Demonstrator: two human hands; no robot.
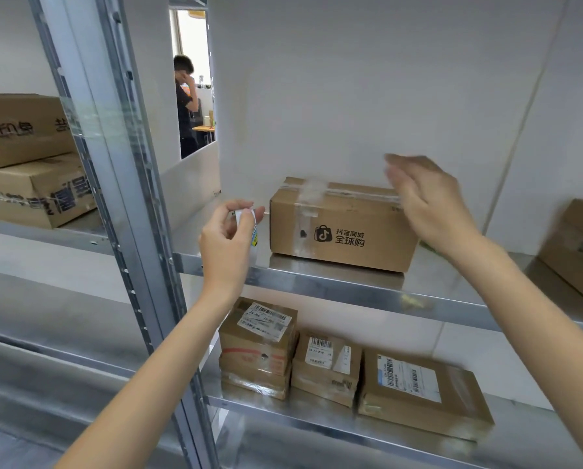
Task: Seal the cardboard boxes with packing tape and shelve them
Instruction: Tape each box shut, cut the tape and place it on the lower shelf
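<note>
Metal shelf [334, 286] bears a taped box [342, 228]; left hand [227, 238] pinches a tape roll [246, 220], right hand [428, 201] released.

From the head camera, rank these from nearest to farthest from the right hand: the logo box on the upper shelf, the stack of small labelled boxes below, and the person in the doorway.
From the right hand:
1. Brown logo box, directly beneath it on the upper shelf.
2. Stack of small labelled boxes, lower shelf, left.
3. Person in the doorway, far back left.
</note>
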